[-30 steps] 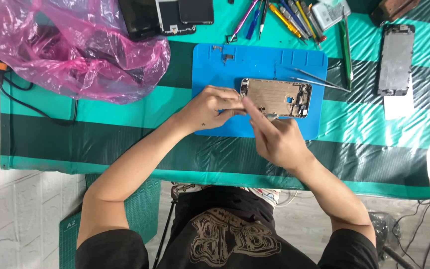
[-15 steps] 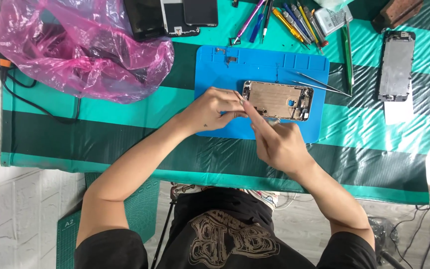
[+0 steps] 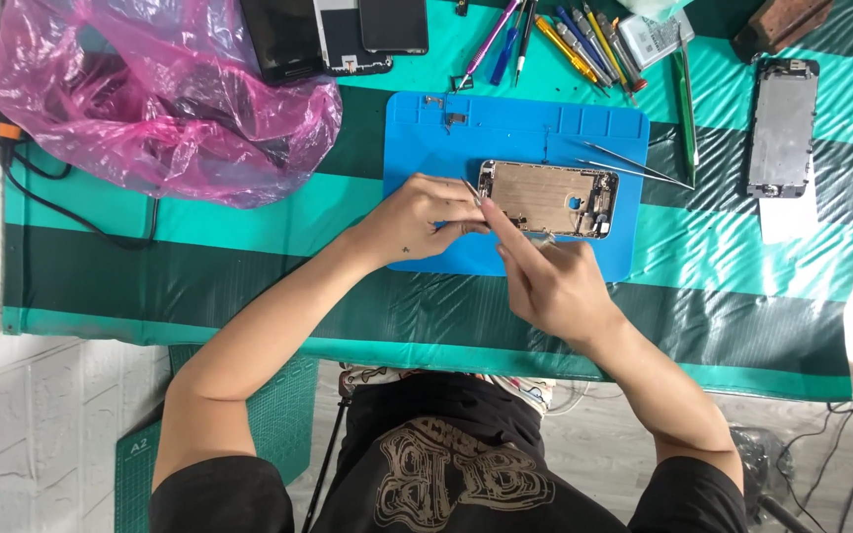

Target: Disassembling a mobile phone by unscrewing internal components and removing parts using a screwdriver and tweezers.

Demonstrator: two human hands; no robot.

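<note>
— What's under the hands right now?

— An opened phone housing [image 3: 548, 198], a thin rounded metal shell, coppery inside, lying flat on the blue silicone mat [image 3: 417, 128] near the far edge of the table, a little right of its middle. The left hand [image 3: 425, 219] has thumb and fingers pinched together on a slim metal tool at the shell's left end. The right hand [image 3: 550, 286] sits at the near long edge, forefinger stretched onto the rim, the other fingers curled; whether it grips anything I cannot tell.

— How would that shell handle?

— Light and stiff, I'd judge, but delicate: small parts and ribbons line its right end and edges. The bare rim of the long sides looks the safest hold, never the inside. The soft, grippy-looking mat should keep it from sliding.

— And around it?

— Fine steel tweezers [image 3: 634, 166] lie just beside the shell's right end, partly on the mat. Coloured screwdrivers [image 3: 575, 35] are fanned along the far edge, and a second grey phone frame [image 3: 782, 123] lies toward the far right corner. Dark screens [image 3: 333, 35] sit at the far edge, and a crumpled pink plastic bag [image 3: 150, 99] — thin, glossy — fills the far left corner over the green striped cloth [image 3: 199, 286].
</note>
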